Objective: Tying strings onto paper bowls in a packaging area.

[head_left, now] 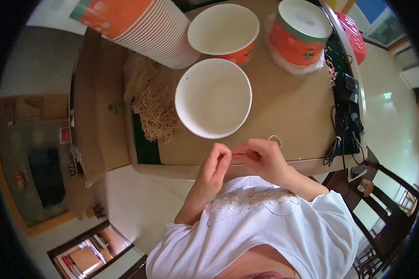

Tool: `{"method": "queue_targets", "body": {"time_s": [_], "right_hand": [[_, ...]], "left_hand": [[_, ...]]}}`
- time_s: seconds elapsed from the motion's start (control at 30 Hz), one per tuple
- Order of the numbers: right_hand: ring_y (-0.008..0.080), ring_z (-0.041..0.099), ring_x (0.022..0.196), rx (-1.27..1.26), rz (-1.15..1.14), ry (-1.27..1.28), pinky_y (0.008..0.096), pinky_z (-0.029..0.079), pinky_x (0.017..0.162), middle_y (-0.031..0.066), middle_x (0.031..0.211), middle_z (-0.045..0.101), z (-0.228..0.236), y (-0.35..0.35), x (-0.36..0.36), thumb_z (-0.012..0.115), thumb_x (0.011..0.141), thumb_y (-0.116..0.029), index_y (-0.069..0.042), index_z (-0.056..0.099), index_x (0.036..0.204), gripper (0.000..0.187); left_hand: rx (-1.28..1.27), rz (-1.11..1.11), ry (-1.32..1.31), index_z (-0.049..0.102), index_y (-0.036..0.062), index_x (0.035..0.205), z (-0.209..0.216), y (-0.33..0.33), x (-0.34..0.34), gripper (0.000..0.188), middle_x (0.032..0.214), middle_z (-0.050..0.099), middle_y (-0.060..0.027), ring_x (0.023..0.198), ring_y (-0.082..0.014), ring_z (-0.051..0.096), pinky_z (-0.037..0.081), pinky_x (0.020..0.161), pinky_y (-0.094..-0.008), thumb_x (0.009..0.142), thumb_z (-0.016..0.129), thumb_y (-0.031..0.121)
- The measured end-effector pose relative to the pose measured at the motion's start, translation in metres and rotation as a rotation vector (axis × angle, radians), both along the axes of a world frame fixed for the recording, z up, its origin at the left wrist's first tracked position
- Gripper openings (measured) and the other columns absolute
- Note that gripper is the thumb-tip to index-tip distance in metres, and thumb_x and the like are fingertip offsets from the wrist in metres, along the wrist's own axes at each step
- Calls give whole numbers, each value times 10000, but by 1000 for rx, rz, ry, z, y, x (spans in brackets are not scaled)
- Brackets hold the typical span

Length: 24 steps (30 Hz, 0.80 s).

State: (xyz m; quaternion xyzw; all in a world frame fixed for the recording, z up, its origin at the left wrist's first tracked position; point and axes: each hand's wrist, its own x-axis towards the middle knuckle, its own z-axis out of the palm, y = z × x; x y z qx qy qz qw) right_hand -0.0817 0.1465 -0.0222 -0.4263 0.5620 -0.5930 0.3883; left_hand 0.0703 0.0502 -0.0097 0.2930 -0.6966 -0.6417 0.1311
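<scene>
Head view: pile of tan netting lies at the left of the cardboard-covered surface, touching the empty white bowl. Left hand and right hand meet at the near edge, fingertips pinched together on a thin strand. Risk, as judged: the strand is fine and held over the edge; a loosened pinch would drop it to the floor.

thin rubber band, stretched, pinched between fingers
</scene>
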Motion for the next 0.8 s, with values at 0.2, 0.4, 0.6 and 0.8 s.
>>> {"method": "queue_targets", "body": {"time_s": [0.2, 0.4, 0.6, 0.8], "right_hand": [[51, 393, 546, -20, -10, -57, 229, 325, 490, 5, 639, 487, -3, 4, -12, 640, 822, 2, -12, 630, 881, 62], [41, 444, 590, -8, -67, -200, 199, 377, 533, -8, 667, 525, -5, 7, -17, 632, 812, -14, -17, 610, 853, 47], [47, 468, 614, -12, -164, -232, 204, 398, 549, 2, 697, 514, -13, 10, -22, 639, 811, -21, -12, 609, 843, 45], [91, 519, 704, -101, -166, -122, 230, 433, 604, 31, 848, 574, -16, 6, -21, 652, 801, -3, -21, 610, 850, 67]], "left_hand": [[-73, -15, 0, 463, 22, 912, 7, 1, -14, 54, 805, 465, -28, 657, -86, 441, 385, 593, -230, 955, 449, 51], [-570, -8, 14, 552, 34, 950, 20, -9, -28, 105, 827, 524, -40, 668, -83, 473, 397, 564, -222, 870, 618, 53], [-1079, -124, -223, 640, 40, 891, 23, -43, -37, 195, 836, 634, -83, 745, -277, 599, 485, 652, -369, 712, 713, 16], [-632, 261, -159, 617, -13, 930, 32, -59, -1, 114, 816, 621, -59, 759, -115, 589, 470, 714, -243, 827, 655, 11]]}}
